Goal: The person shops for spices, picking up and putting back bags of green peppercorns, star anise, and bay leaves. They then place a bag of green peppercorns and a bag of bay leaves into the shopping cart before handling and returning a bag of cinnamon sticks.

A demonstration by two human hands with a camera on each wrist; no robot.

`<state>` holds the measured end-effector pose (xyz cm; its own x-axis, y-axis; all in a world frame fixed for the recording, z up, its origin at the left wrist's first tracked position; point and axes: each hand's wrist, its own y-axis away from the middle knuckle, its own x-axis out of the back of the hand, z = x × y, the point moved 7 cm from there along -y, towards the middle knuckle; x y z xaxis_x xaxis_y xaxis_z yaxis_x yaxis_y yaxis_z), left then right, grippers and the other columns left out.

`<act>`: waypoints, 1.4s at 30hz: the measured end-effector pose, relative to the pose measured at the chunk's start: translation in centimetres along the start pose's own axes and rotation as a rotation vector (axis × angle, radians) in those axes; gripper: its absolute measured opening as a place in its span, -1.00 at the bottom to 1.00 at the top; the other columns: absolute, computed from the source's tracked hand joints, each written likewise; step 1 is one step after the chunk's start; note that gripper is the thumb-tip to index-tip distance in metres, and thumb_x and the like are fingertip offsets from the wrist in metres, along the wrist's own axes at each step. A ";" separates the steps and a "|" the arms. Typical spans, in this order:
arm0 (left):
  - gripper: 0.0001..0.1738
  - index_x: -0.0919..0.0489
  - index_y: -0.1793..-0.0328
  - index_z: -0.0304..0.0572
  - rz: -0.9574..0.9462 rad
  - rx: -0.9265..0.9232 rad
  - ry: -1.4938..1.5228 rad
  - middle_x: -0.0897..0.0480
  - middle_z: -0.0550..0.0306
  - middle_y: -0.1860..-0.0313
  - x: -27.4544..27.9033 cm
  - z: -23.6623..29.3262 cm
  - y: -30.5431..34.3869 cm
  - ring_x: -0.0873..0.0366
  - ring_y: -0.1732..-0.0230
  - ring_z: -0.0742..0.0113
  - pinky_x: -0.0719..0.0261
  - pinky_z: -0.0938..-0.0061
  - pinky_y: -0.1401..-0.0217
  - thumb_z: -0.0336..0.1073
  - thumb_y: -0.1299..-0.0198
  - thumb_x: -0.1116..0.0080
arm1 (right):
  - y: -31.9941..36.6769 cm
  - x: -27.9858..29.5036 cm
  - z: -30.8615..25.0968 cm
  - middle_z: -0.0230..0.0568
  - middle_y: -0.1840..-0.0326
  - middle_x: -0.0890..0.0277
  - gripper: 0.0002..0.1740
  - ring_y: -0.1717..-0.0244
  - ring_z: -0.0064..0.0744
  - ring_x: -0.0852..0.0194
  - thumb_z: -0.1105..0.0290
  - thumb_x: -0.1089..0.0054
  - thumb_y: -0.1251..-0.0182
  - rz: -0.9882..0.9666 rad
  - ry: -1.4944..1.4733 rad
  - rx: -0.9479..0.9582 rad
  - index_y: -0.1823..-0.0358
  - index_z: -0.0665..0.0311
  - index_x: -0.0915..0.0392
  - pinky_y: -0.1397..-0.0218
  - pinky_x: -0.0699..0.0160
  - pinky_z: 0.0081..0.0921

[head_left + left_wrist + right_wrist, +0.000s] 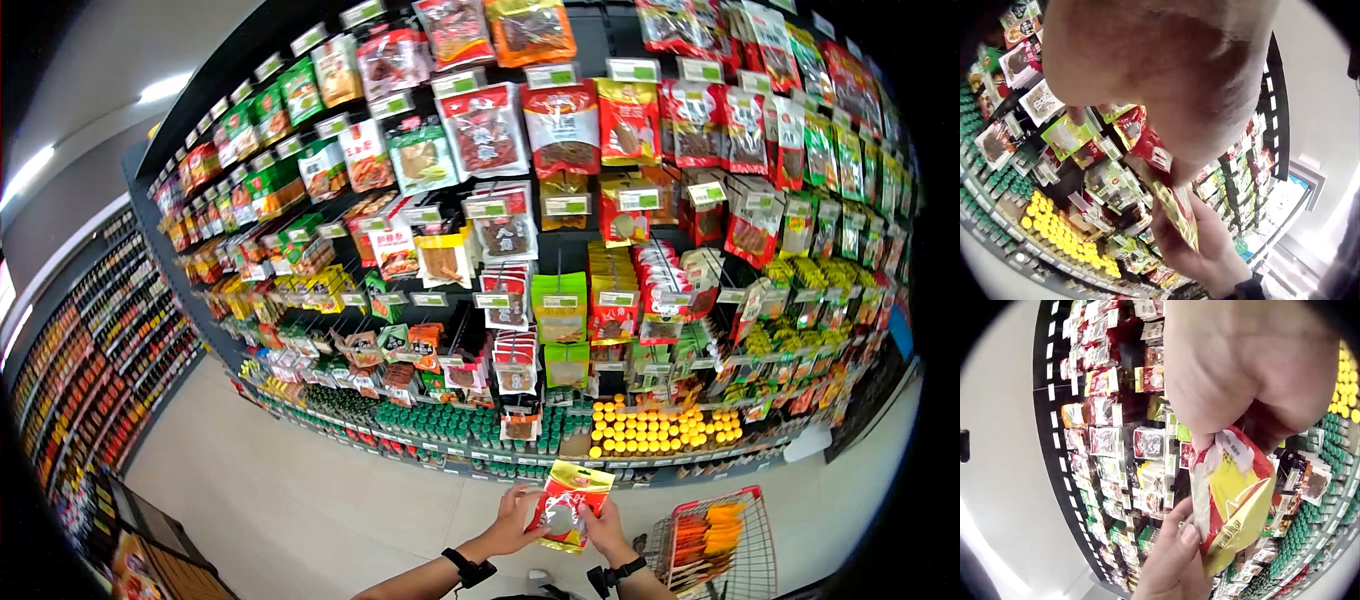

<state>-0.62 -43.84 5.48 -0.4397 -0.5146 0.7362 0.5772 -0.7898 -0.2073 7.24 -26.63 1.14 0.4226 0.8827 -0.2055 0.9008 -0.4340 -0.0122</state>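
A red and yellow seasoning packet (570, 505) with a clear window is held up in front of the body, tilted. My left hand (512, 522) pinches its left edge, thumb toward the front. On the other side, my right hand (603, 530) grips the right edge with the thumb on the printed face. The left wrist view shows the packet (1175, 215) nearly edge-on, with the right hand (1200, 247) below it. In the right wrist view, the yellow and red back of the packet (1238, 494) faces the camera, and the left hand (1175, 556) holds its lower edge.
Ahead stands a tall shelf rack hung with seasoning packets (487, 130). Yellow-capped jars (665, 428) and green-capped jars (450, 425) line its bottom shelves. A wire shopping cart (765, 550) with orange and red packets stands at the lower right. Another stocked shelf (90, 340) is at left.
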 end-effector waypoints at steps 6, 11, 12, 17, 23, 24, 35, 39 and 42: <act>-0.64 -0.56 -0.08 -0.27 -0.193 0.179 0.399 -0.62 0.00 0.34 0.6 -3.1 -3.8 -0.57 0.35 0.29 -0.51 0.37 0.29 -0.12 -0.39 -0.16 | -4.5 -0.2 4.2 -0.42 0.30 -0.58 -0.86 0.39 -0.68 -0.45 0.40 -0.04 -0.52 -0.055 -0.179 -0.124 0.06 0.29 -0.52 0.33 -0.46 -0.61; -0.71 -0.62 0.03 -0.27 0.010 0.255 0.389 -0.65 -0.06 0.43 3.1 -6.1 -6.0 -0.58 0.44 0.27 -0.52 0.37 0.32 -0.16 -0.39 -0.14 | -8.3 -4.4 0.9 -0.44 0.28 -0.58 -0.82 0.32 -0.66 -0.46 0.41 -0.18 -0.45 -0.233 -0.033 -0.113 0.01 0.30 -0.49 0.28 -0.48 -0.61; -0.71 -0.63 0.03 -0.25 0.056 0.245 0.416 -0.64 -0.01 0.46 3.7 -6.7 -6.5 -0.55 0.48 0.29 -0.52 0.37 0.34 -0.16 -0.38 -0.14 | -8.9 -4.5 3.0 -0.46 0.25 -0.57 -0.78 0.28 -0.66 -0.46 0.43 -0.23 -0.40 -0.281 -0.042 -0.217 -0.02 0.30 -0.50 0.24 -0.48 -0.61; -0.70 -0.60 -0.01 -0.24 -0.021 0.256 0.540 -0.66 -0.01 0.27 3.2 -13.2 -9.7 -0.57 0.37 0.32 -0.53 0.41 0.28 -0.15 -0.42 -0.08 | -15.1 -3.3 -0.1 -0.48 0.20 -0.56 -0.81 0.23 -0.69 -0.42 0.41 -0.15 -0.45 -0.109 0.296 -0.025 -0.02 0.27 -0.52 0.12 -0.45 -0.64; -0.60 -0.60 -0.07 -0.22 -0.109 0.320 0.792 -0.67 0.15 0.05 3.2 -24.9 -13.8 -0.60 0.10 0.36 -0.58 0.41 0.03 -0.07 -0.52 0.11 | -25.5 0.7 -11.9 -0.34 0.11 -0.59 -0.74 0.11 -0.56 -0.49 0.40 0.06 -0.53 0.444 0.062 0.427 -0.05 0.42 -0.50 -0.02 -0.47 -0.54; -0.58 -0.61 -0.08 -0.21 -0.118 0.299 0.796 -0.68 0.15 0.09 3.1 -26.3 -14.4 -0.59 0.13 0.37 -0.58 0.41 0.04 -0.05 -0.53 0.13 | -27.1 1.9 -13.1 -0.33 0.02 -0.57 -0.71 0.04 -0.56 -0.46 0.35 0.04 -0.55 0.434 0.057 0.438 -0.12 0.39 -0.47 -0.06 -0.45 -0.55; -0.54 -0.62 0.07 -0.30 -0.569 0.143 0.759 -0.68 0.15 0.22 1.1 -29.8 -19.2 -0.58 0.25 0.41 -0.58 0.46 0.11 -0.07 -0.54 0.17 | -35.4 4.5 -26.1 -0.34 -0.14 -0.55 -0.66 -0.08 -0.60 -0.46 0.31 0.13 -0.62 0.544 0.269 0.616 -0.24 0.38 -0.39 -0.19 -0.42 -0.53; -0.57 -0.61 0.01 -0.29 -0.671 0.106 0.824 -0.66 0.15 0.14 -0.2 -29.1 -20.1 -0.57 0.17 0.43 -0.56 0.44 0.03 -0.08 -0.54 0.16 | -36.6 5.7 -27.5 -0.34 -0.12 -0.56 -0.67 -0.07 -0.60 -0.47 0.32 0.12 -0.62 0.571 0.303 0.612 -0.23 0.35 -0.40 -0.17 -0.43 -0.53; -0.61 -0.63 -0.03 -0.27 -0.664 0.067 0.800 -0.70 0.08 0.15 0.1 -28.4 -21.1 -0.65 0.11 0.34 -0.59 0.45 0.00 -0.08 -0.47 0.00 | -37.6 6.8 -27.8 -0.36 -0.09 -0.56 -0.67 -0.05 -0.61 -0.48 0.32 0.11 -0.61 0.555 0.288 0.609 -0.22 0.34 -0.41 -0.11 -0.45 -0.56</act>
<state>-32.37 -36.75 -8.34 -0.9964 -0.0738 0.0422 0.0789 -0.9874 0.1374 -21.00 0.74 27.45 0.8676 0.4904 -0.0827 0.3815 -0.7630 -0.5217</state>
